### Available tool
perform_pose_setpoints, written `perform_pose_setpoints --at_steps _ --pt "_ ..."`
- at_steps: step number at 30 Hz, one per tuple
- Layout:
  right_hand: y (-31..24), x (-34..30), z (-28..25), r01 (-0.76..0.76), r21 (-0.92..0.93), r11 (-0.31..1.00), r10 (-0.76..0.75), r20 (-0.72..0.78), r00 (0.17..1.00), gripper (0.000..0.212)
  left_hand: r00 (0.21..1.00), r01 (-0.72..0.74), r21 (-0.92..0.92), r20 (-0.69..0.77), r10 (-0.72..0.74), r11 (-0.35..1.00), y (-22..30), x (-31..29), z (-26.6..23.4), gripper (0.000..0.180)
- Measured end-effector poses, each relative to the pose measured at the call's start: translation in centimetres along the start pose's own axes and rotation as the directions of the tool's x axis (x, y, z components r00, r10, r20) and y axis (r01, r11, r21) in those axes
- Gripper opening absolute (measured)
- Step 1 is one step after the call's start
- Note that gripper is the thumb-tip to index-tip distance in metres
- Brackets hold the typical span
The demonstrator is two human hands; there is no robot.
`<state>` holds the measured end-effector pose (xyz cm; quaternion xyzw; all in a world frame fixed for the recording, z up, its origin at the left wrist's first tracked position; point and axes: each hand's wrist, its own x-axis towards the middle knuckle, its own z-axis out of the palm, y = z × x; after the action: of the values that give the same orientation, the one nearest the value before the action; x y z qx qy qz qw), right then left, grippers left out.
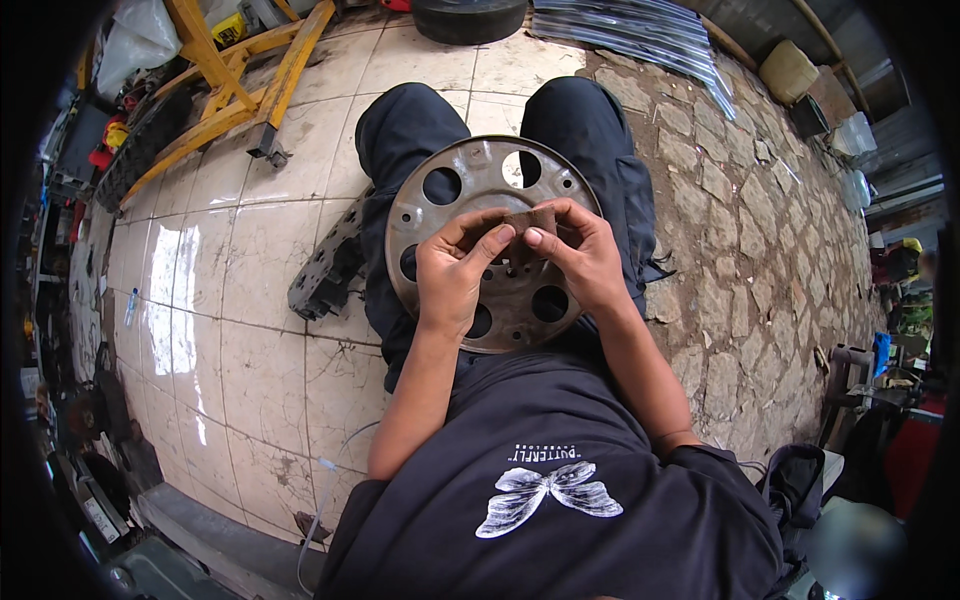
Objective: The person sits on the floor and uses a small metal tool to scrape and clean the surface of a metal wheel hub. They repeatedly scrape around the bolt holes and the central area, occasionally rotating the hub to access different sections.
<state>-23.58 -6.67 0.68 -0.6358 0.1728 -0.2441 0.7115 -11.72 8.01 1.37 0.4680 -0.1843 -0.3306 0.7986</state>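
A round grey-brown metal plate (512, 312), much like an engine flexplate, rests across my thighs. Large round holes and smaller bolt holes pierce it. Over its middle, my left hand (452, 268) and my right hand (584, 254) pinch a small brown sheet (519, 222) between thumbs and fingers. It looks like a folded scrap of sandpaper, though its kind is not certain. Both thumbs lie on the near side of the sheet, close together. The hands partly cover the plate's centre and some of its holes.
A dark metal part with holes (328, 262) lies on the tiles beside my left leg. At the far left stands a yellow metal frame (205, 125). Ahead are a black tyre (468, 18) and corrugated sheeting (640, 38). Rough stone paving (735, 250) covers the right side.
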Motion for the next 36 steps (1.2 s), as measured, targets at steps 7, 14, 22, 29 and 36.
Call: perform_pose_setpoints --at_steps 7,14,22,29,36 --pt "-0.3 -0.2 -0.4 -0.051 0.158 0.986 0.037 0.093 0.995 0.019 0.993 -0.106 0.160 -0.032 0.113 0.981 -0.5 -0.1 0.1 0.023" --pt "-0.4 -0.3 -0.5 0.008 0.061 0.998 -0.012 0.075 0.997 0.018 0.935 -0.318 0.591 0.069 0.347 0.741 0.5 -0.8 0.7 0.028" --pt "0.1 -0.2 -0.5 0.173 -0.030 0.985 -0.168 0.117 0.979 0.016 0.967 -0.252 0.300 0.117 0.227 0.920 0.1 -1.1 -0.2 0.023" --pt "-0.8 -0.9 1.2 0.149 0.084 0.985 -0.151 0.016 0.988 0.022 0.969 -0.201 0.127 0.172 0.178 0.971 0.7 -1.0 -0.9 0.021" --pt "-1.4 -0.3 0.7 0.390 -0.373 0.842 -0.385 0.090 0.918 0.026 0.915 -0.398 0.468 0.141 0.378 0.789 0.7 -0.9 -0.8 0.016"
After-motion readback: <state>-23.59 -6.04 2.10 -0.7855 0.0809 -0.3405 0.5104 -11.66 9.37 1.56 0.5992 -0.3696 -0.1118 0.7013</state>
